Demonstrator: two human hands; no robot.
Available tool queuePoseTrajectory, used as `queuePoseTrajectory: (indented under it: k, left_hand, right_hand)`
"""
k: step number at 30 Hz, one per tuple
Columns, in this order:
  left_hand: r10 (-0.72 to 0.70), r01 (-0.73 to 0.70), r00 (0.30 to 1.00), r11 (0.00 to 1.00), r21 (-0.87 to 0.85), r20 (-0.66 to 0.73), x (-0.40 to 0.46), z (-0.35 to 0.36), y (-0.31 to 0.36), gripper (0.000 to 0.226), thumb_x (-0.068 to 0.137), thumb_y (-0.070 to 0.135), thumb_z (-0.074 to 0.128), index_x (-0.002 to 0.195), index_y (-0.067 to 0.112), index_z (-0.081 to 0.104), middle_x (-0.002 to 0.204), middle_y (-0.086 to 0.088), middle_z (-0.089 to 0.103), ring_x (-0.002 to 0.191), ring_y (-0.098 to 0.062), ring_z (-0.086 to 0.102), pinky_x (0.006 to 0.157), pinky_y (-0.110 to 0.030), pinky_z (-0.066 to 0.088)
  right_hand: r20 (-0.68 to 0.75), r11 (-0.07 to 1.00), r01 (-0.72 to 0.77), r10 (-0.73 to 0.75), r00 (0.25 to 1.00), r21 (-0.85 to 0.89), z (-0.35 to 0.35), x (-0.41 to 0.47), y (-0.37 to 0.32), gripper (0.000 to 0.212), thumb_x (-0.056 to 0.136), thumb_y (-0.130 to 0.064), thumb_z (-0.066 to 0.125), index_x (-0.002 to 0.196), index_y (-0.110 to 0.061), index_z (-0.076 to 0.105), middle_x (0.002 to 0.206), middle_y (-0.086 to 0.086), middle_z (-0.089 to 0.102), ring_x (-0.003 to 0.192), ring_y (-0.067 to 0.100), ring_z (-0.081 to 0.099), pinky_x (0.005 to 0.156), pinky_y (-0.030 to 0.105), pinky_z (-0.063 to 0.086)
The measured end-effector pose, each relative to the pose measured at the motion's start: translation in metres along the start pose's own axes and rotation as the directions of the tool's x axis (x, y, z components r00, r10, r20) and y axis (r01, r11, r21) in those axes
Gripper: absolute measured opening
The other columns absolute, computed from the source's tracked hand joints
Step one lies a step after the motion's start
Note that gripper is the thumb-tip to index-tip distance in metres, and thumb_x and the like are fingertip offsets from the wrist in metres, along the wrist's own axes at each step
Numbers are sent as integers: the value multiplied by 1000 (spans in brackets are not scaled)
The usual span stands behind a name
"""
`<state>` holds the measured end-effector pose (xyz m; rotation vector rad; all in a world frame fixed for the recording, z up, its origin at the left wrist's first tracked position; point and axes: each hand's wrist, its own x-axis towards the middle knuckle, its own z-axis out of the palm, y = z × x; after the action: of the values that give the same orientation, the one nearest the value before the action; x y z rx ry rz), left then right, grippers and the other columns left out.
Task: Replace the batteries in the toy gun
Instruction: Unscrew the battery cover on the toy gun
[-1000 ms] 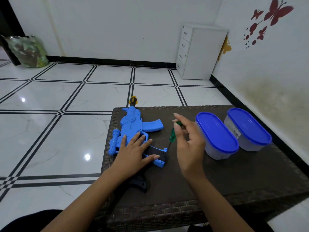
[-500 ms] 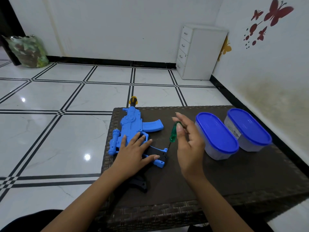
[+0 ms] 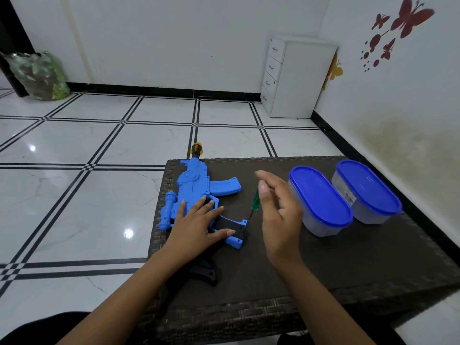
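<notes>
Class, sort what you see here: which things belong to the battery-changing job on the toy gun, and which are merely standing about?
Belongs to the job:
toy gun, pressed flat by the left hand
green screwdriver, held by the right hand, tip at the gun's grip

Standing about:
two blue-lidded tubs, lids on, contents not visible
white drawer unit
green bag on the floor

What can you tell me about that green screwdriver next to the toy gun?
The screwdriver is small, with a translucent green plastic handle and a thin dark metal shaft. It stands nearly upright, leaning slightly, its tip down at the black grip end of the blue toy gun. The right hand holds its handle between thumb and fingers; where the fingers touch it is hidden.
</notes>
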<state>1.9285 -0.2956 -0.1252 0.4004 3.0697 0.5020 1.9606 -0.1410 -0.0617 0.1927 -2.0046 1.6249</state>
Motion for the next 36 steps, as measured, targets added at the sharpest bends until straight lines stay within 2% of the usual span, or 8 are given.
queuePoseTrajectory:
  k: [4, 8, 12, 16, 22, 27, 33, 36]
  left_hand:
    - [-15, 14, 1000, 998, -61, -20, 0, -1, 0, 102, 53, 86, 11, 138, 36, 36, 151, 11, 28, 143, -6, 5, 115, -43, -6]
    - [-15, 14, 1000, 999, -45, -21, 0, 0, -1, 93, 61, 82, 15, 139, 36, 35, 151, 12, 27, 143, -6, 5, 115, -43, -6]
    - [-11, 10, 999, 999, -36, -32, 0, 1, -1, 96, 58, 81, 9, 139, 36, 34, 152, 12, 26, 143, -6, 5, 115, -43, -7]
    - [-13, 12, 999, 999, -37, -36, -1, 2, -1, 95, 59, 80, 7, 139, 36, 35, 152, 11, 26, 143, -6, 5, 114, -43, -7]
    - [-12, 11, 999, 999, -44, -38, -1, 1, 0, 93, 61, 77, 5, 139, 36, 35, 152, 11, 27, 143, -6, 6, 114, -43, -7]
    - [-29, 27, 999, 998, -56, -28, 0, -1, 3, 61, 85, 67, 35, 136, 33, 40, 149, 11, 32, 143, -7, 6, 114, -44, -6]
    - [-40, 37, 999, 994, -100, -30, 1, -2, 4, 54, 86, 58, 42, 133, 32, 44, 147, 11, 35, 143, -7, 7, 114, -44, -8]
    - [-42, 39, 999, 995, -91, -34, 1, -1, 4, 53, 86, 59, 42, 132, 32, 43, 147, 11, 35, 143, -6, 6, 114, -43, -7]
  right_hand:
    - [-37, 999, 37, -38, 999, -31, 0, 0, 0, 19, 88, -17, 60, 99, -32, 63, 98, -13, 53, 90, 3, 56, 75, 10, 46]
    - [2, 1000, 3, -3, 1000, -27, -1, 2, 0, 29, 95, -11, 48, 110, -35, 54, 104, -19, 58, 99, -11, 55, 82, 4, 41]
    - [9, 1000, -18, 17, 1000, 11, 0, 1, 0, 24, 94, -16, 50, 107, -35, 58, 107, -20, 59, 104, -6, 56, 87, 10, 44]
    - [-45, 1000, 16, -16, 999, -12, 1, 2, -2, 18, 86, -18, 64, 94, -34, 63, 97, -15, 53, 91, -2, 55, 78, 11, 46]
    - [-12, 999, -13, 13, 1000, -31, -2, 4, 2, 25, 96, -12, 48, 111, -28, 59, 107, -12, 62, 102, -7, 56, 84, 6, 42]
    - [-43, 1000, 20, -21, 999, -22, 0, 2, -1, 21, 87, -18, 62, 96, -38, 61, 99, -16, 52, 93, -1, 55, 79, 10, 46]
    - [-9, 999, -20, 20, 1000, -35, -1, 4, 2, 24, 95, -15, 49, 109, -33, 58, 105, -14, 60, 101, -6, 56, 84, 8, 44]
    - [-17, 999, -7, 6, 1000, -37, -2, 4, 1, 21, 91, -17, 56, 105, -33, 61, 104, -20, 56, 101, -4, 55, 83, 9, 45]
